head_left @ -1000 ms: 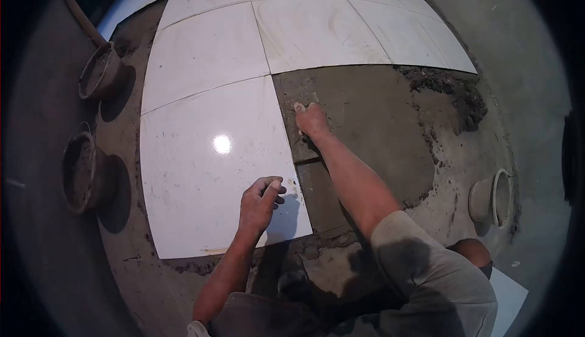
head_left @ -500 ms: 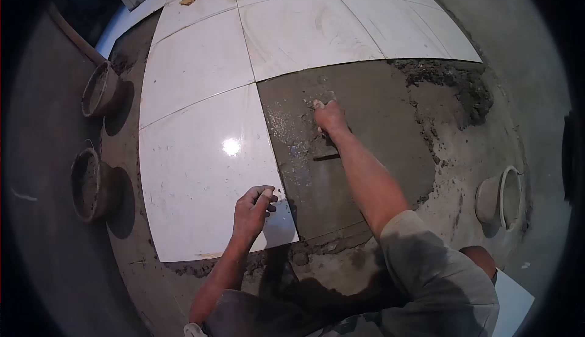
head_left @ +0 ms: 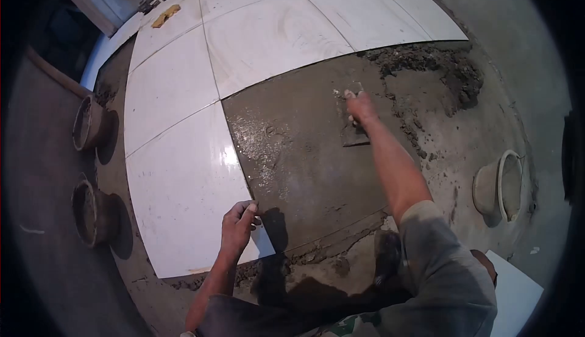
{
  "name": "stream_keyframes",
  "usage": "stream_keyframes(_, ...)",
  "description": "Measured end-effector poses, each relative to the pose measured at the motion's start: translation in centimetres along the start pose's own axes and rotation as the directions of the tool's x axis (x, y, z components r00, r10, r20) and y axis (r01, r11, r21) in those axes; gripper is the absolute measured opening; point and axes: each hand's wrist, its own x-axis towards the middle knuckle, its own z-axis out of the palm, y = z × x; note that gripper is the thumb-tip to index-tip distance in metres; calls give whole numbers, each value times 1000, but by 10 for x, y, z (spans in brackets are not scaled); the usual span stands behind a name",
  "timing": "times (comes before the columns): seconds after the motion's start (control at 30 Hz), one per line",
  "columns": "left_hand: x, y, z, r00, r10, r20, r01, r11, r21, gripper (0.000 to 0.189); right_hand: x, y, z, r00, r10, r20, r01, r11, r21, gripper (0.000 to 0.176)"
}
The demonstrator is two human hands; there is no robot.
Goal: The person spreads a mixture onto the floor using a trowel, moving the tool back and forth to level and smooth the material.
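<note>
My right hand [head_left: 362, 108] is wrapped round the grip of a flat rectangular trowel [head_left: 354, 136], whose blade lies on the wet grey mortar bed [head_left: 304, 154]. The grip itself is mostly covered by my fingers. A shiny, watery patch with small lumps marks the mortar's left part. Over the near right corner of a white floor tile [head_left: 183, 203], my left hand [head_left: 236, 230] is closed, thumb pressed to the curled fingers. Whatever the left fingers may hold is too small to make out.
Laid white tiles [head_left: 274, 32] border the mortar at the back and left. Two mortar buckets [head_left: 91, 124] stand at the left, another bucket [head_left: 484, 188] at the right. Crumbly mortar [head_left: 457, 75] is heaped at the back right. A loose tile [head_left: 512, 294] lies near my right side.
My right hand has moved the trowel rightward over the mortar, away from the wet patch. My left hand stays closed near the tile's corner. The camera view has shifted somewhat.
</note>
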Motion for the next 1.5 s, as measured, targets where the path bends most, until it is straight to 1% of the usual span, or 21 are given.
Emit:
stream_keyframes(0.07, 2, 0, 2, 1000, 2, -19, -2, 999, 37, 36, 15, 14, -19, 996, 61, -64, -61, 998, 1, 47)
stream_keyframes(0.13, 6, -3, 3, 1000, -4, -15, 4, 999, 35, 36, 13, 16, -46, 994, 85, -74, -88, 995, -38, 47)
stream_keyframes(0.2, 9, -1, 8, 1000, -13, -8, 13, 1000, 7, 36, 6, 16, -56, 991, 107, -81, -113, 990, -81, 47)
stream_keyframes(0.27, 13, 1, 16, 999, -37, -12, 37, 999, 34, 34, -3, 23, -47, 997, 29, -68, -26, 998, 56, 47)
stream_keyframes(0.33, 16, 1, 24, 999, -29, 25, 29, 1000, -6, 32, -27, 4, -32, 994, 46, 98, -51, 998, 49, 46)
stream_keyframes(0.4, 17, 4, 28, 998, -45, 35, 44, 999, 16, 31, -45, -10, -7, 983, -88, 159, 73, 993, 95, 47)
stream_keyframes(0.47, 15, 3, 28, 999, -24, 44, 23, 999, 25, 31, -54, -28, 13, 966, -63, 249, 66, 998, -7, 49)
stream_keyframes(0.5, 14, 2, 27, 999, -29, 35, 28, 999, 27, 31, -55, -31, 29, 964, -64, 259, 67, 998, -4, 49)
stream_keyframes(0.57, 13, 2, 25, 998, -59, 8, 59, 998, 2, 33, -55, -36, 59, 968, -164, 192, 181, 981, -73, 49)
stream_keyframes(0.6, 14, 1, 23, 998, -60, -8, 60, 998, -3, 33, -63, -47, 62, 963, -175, 204, 193, 979, -71, 49)
stream_keyframes(0.67, 15, 1, 19, 1000, -17, -12, 18, 999, 36, 34, -86, -65, 74, 942, -166, 291, 193, 979, -67, 49)
stream_keyframes(0.73, 13, 8, 18, 999, -20, -48, 21, 999, 33, 35, -99, -71, 101, 926, -181, 331, 202, 979, -29, 50)
stream_keyframes(0.77, 13, 9, 16, 999, -26, -37, 28, 999, 47, 35, -105, -74, 112, 917, -183, 354, 196, 981, -2, 50)
stream_keyframes(0.8, 13, 8, 13, 999, -34, -23, 35, 998, 59, 34, -111, -77, 124, 915, -181, 359, 195, 981, -2, 50)
stream_keyframes(0.87, 11, 1, 5, 999, -35, -25, 36, 999, 28, 34, -123, -85, 148, 904, -174, 391, 151, 984, 89, 50)
stream_keyframes(1.0, 9, -4, -8, 998, -48, -47, 47, 999, -13, 34, -140, -108, 170, 891, -184, 415, 172, 983, 67, 47)
stream_keyframes(1.13, 8, -6, -20, 997, -52, -48, 51, 998, -35, 34, -145, -124, 178, 897, -158, 413, 170, 985, 8, 46)
stream_keyframes(1.2, 9, -7, -25, 998, -42, -44, 40, 998, -43, 34, -147, -126, 180, 923, -180, 339, 218, 973, -79, 45)
stream_keyframes(1.33, 7, -8, -28, 998, -41, -46, 40, 999, -33, 35, -149, -126, 180, 932, -181, 314, 227, 967, -117, 44)
stream_keyframes(1.4, 7, -5, -27, 998, -44, -48, 43, 999, -25, 35, -149, -126, 176, 941, -122, 316, 163, 981, -105, 48)
stream_keyframes(1.5, 7, -8, -23, 998, -37, -42, 36, 999, -19, 35, -143, -121, 175, 954, -146, 263, 190, 970, -153, 44)
